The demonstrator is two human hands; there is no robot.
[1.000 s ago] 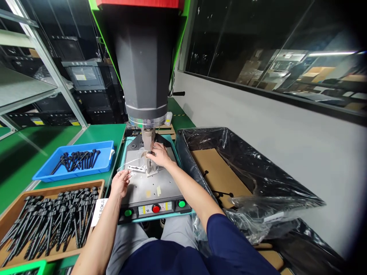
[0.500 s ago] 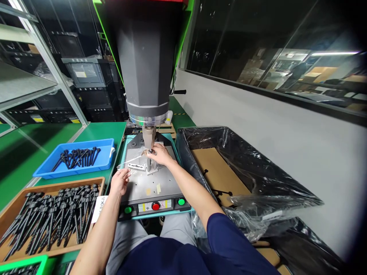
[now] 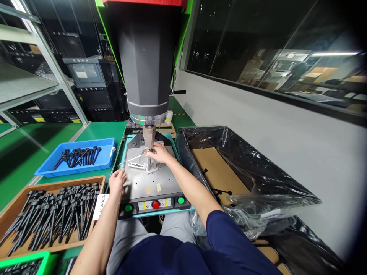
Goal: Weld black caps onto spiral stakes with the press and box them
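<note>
My right hand (image 3: 161,154) reaches under the grey press head (image 3: 146,72). Its thumb and fingers close around a small black part (image 3: 150,151) at the top of a metal fixture (image 3: 149,165), just below the horn (image 3: 148,135). Most of that part is hidden by the fingers. My left hand (image 3: 117,182) is at the left edge of the metal base plate (image 3: 163,183), its fingers curled together; whatever is between them, if anything, is too small to make out. A slotted metal bracket (image 3: 137,165) lies on the plate between the hands, with thin clear film near it.
On the left are a blue tray (image 3: 51,170) and an orange tray (image 3: 71,181), both with black long-stemmed parts. Along the front of the press run a red button (image 3: 155,205) and green buttons (image 3: 181,200). A plastic-lined bin (image 3: 243,152) stands to the right.
My left hand has drawn back slightly to the left and down, away from the bracket. My right hand stays at the fixture, almost unmoved.
</note>
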